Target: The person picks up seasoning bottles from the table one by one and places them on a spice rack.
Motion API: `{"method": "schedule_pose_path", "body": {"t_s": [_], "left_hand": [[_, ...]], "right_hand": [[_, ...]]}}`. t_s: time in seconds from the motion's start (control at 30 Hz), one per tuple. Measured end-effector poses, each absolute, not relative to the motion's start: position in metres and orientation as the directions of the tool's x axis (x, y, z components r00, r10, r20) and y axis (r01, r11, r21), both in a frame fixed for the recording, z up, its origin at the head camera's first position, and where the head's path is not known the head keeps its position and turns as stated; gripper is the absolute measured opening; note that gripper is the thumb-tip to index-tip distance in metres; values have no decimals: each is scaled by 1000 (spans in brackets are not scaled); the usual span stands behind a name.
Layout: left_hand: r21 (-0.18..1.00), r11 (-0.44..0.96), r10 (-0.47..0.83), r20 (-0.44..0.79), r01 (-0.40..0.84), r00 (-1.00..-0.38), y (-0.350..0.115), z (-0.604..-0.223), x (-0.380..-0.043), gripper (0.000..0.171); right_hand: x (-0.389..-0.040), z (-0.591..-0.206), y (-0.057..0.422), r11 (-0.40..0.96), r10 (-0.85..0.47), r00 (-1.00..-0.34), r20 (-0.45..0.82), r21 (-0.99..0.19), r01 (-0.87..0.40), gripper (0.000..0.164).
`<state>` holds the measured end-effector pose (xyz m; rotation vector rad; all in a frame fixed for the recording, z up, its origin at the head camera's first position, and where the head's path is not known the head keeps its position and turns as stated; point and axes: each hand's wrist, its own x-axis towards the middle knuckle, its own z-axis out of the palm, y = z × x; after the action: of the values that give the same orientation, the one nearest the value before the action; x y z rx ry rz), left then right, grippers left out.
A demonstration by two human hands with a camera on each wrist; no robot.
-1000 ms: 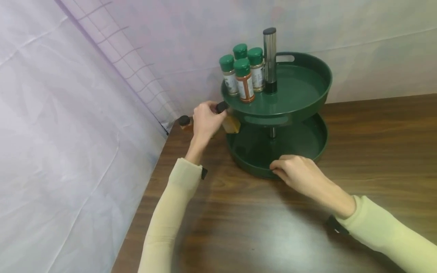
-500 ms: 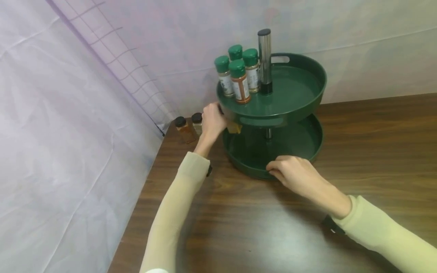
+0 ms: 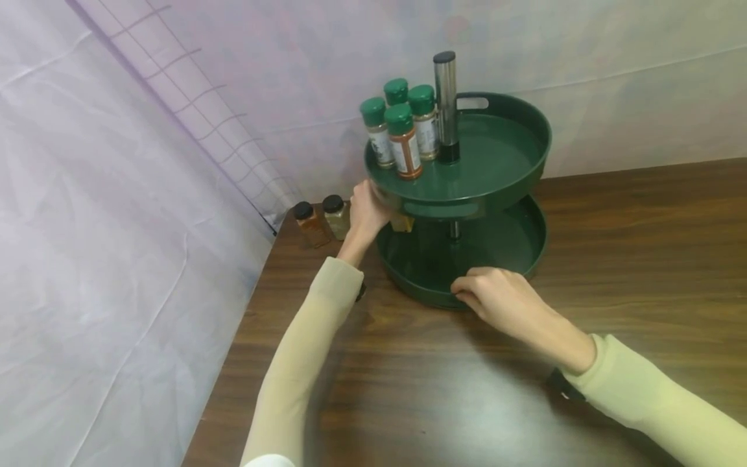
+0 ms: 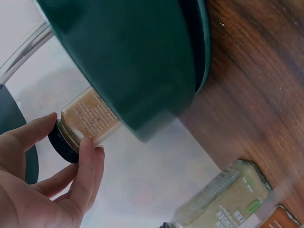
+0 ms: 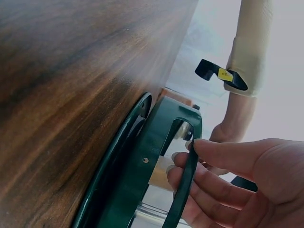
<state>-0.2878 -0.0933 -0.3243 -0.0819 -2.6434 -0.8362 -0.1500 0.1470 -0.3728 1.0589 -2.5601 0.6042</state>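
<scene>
My left hand (image 3: 367,211) pinches a spice jar by its black cap, at the left side of the two-tier green turntable. In the left wrist view the jar (image 4: 88,116) has tan contents and printed text, and its lower part passes behind the green tray wall. The head view shows only a yellowish bit of the jar (image 3: 403,224) between the tiers. My right hand (image 3: 496,298) grips the lower tray (image 3: 420,293) at its front; up close, thumb and fingers pinch the handle strip (image 5: 183,190) of the rim.
Several green-capped spice jars (image 3: 404,152) stand on the left of the upper tray (image 3: 496,155), by the metal post (image 3: 446,104). Two black-capped jars, one reddish (image 3: 312,226) and one greenish (image 3: 336,218), stand at the table's back left corner, near the curtain (image 3: 146,259).
My left hand has moved right with the jar, in between the tiers, uncovering the two black-capped jars behind it. The right hand keeps its grip on the lower tray.
</scene>
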Motion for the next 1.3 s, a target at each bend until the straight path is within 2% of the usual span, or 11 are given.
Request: {"method": "schedule_pose_path", "body": {"t_s": [0.53, 0.63, 0.93, 1.13, 1.3], "left_hand": [[593, 790, -65, 336, 157, -940, -92, -330, -288, 14], [585, 791, -52, 356, 179, -933, -91, -332, -288, 18], [530, 837, -87, 376, 137, -922, -89, -331, -284, 26], [447, 882, -56, 408, 146, -911, -93, -329, -279, 51], [422, 893, -52, 441, 156, -896, -99, -325, -275, 56]], "right_hand": [[-151, -374, 146, 635, -597, -674, 435, -256, -728, 11], [-150, -373, 146, 636, -596, -676, 434, -259, -727, 11], [-149, -374, 147, 637, -595, -678, 431, -261, -725, 10], [-149, -375, 147, 634, -596, -676, 434, -261, -728, 11], [-150, -374, 148, 636, -595, -675, 436, -259, -727, 10]]}}
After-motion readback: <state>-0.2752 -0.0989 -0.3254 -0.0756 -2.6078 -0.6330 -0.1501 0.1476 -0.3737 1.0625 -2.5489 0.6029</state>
